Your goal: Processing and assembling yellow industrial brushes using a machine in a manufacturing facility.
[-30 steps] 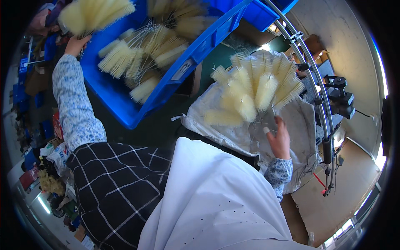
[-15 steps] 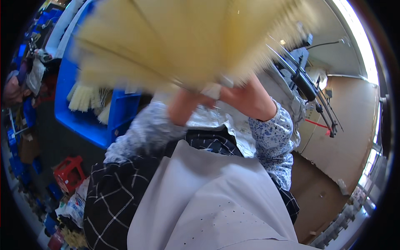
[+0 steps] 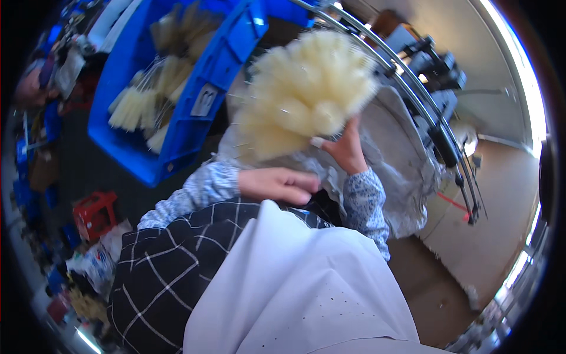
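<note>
My right hand (image 3: 346,147) holds up a large bunch of pale yellow brush tufts on thin wire stems (image 3: 303,91), fanned out above a grey plastic sheet (image 3: 407,159). My left hand (image 3: 277,184) rests low in front of my chest, fingers loosely curled, just under the bunch; whether it grips any stems is unclear. A big blue plastic crate (image 3: 194,88) to the left holds several more of the same yellow tufts (image 3: 141,106).
A curved metal rail (image 3: 436,130) runs along the right past dark machinery (image 3: 436,65). A red crate (image 3: 93,213) and cluttered bags sit at lower left. Brown floor (image 3: 489,236) lies to the right. A white apron covers my front.
The left hand came back from the blue crate with tufts. The bunches were joined close to the camera, and now the right hand holds one big bunch farther out while the left hand has dropped.
</note>
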A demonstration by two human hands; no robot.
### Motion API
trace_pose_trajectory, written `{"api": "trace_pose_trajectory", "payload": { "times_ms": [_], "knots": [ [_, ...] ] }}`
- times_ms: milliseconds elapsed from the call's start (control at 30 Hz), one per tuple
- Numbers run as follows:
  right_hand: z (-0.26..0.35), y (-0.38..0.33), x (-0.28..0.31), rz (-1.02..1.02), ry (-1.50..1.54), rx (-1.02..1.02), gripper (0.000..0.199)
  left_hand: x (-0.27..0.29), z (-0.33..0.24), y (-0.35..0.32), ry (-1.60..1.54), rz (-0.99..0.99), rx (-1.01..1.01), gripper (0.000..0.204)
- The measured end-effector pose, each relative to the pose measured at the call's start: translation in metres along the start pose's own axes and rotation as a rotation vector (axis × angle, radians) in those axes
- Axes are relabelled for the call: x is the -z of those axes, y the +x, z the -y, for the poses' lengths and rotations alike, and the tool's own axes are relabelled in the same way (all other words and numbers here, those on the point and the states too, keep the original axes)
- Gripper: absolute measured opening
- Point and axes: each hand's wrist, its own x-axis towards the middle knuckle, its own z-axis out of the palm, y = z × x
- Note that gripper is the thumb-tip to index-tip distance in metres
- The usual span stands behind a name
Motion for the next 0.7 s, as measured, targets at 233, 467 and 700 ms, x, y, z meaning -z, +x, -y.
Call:
{"api": "trace_pose_trajectory", "payload": {
  "times_ms": [233,467,700],
  "knots": [
    [-0.042,-0.037,-0.031,-0.218,0.068,-0.095,0.091,0.155,-0.053,-0.186,0.38,-1.227,-0.379,0.04],
    [-0.047,-0.048,-0.032,-0.052,0.152,-0.227,0.094,0.329,0.003,-0.249,1.264,-1.518,0.662,0.078],
    [-0.116,-0.083,-0.027,0.345,-0.526,-0.137,0.061,0.366,0.015,-0.225,1.279,-1.264,1.149,0.06]
  ]
}}
